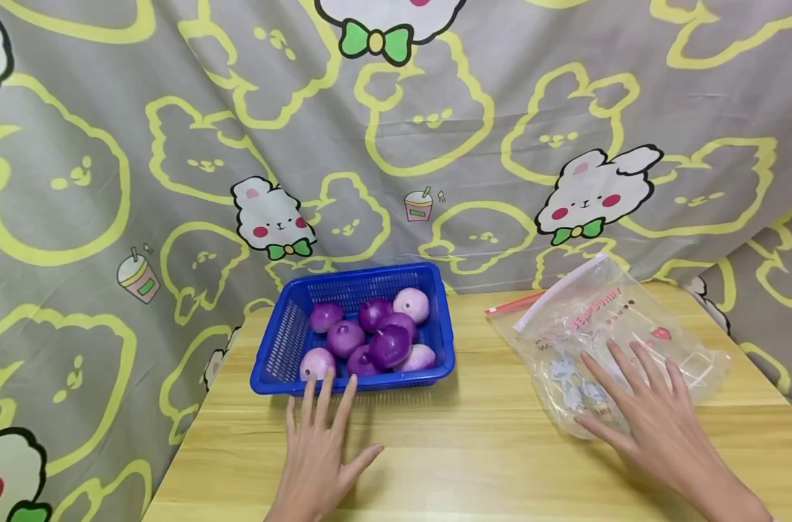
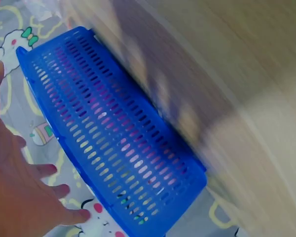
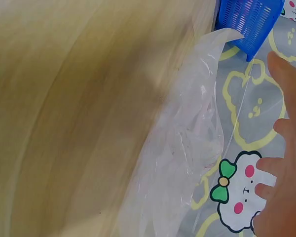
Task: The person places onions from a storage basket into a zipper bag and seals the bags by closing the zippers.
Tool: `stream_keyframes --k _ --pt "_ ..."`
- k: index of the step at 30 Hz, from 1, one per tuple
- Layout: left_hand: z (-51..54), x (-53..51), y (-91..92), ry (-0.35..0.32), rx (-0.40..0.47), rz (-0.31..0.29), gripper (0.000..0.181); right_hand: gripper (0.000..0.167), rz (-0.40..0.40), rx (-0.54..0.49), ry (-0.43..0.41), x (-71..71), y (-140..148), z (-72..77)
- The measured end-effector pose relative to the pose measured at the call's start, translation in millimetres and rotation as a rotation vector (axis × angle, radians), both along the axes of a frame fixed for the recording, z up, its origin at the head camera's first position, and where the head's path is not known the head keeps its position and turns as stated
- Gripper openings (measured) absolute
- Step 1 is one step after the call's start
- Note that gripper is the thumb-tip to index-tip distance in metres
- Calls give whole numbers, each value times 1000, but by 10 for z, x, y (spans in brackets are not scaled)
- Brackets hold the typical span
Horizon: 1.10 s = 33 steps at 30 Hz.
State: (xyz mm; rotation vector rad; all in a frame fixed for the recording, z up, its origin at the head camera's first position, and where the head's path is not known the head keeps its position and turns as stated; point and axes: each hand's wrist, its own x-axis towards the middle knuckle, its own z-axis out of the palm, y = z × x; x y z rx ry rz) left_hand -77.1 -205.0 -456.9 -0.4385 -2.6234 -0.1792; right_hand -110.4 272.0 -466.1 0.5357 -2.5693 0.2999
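Note:
Several purple onions (image 1: 346,338), some paler than others, lie in a blue perforated plastic basket (image 1: 353,383). My left hand (image 1: 319,449) is at the basket's near side with fingers spread and holds nothing; whether the fingertips touch the rim I cannot tell. In the left wrist view the basket's slotted side (image 2: 113,133) faces the hand. To the right, a clear zip bag (image 1: 630,312) with a pink slider strip and printed pictures lies on the table. My right hand (image 1: 663,428) is spread over the bag's near right part, holding nothing; contact with it is unclear.
A light wooden table (image 1: 448,464) carries the basket and bag. Behind and beside it hangs a grey cloth (image 1: 435,94) with yellow outlines and white rabbit faces, close behind the basket.

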Motion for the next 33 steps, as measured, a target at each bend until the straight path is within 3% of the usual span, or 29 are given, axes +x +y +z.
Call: stream_keyframes --k 8,15,18,22,27,33 --pt "118 1 91 2 -13 -91 95 87 11 -27 11 -194 -24 3" --pt "254 68 200 46 27 -180 82 98 -79 -49 -128 -399 -56 -25" --pt "344 95 288 79 57 -237 77 95 -125 -64 -188 -458 -41 -44" --pt "437 100 386 98 70 -271 73 92 -158 -88 -234 -520 -13 -66" --pt "481 103 464 105 69 -273 72 86 -168 -53 -188 -603 -26 -131" --pt "494 102 542 113 86 -301 64 66 -145 -22 -125 -637 -34 -182"
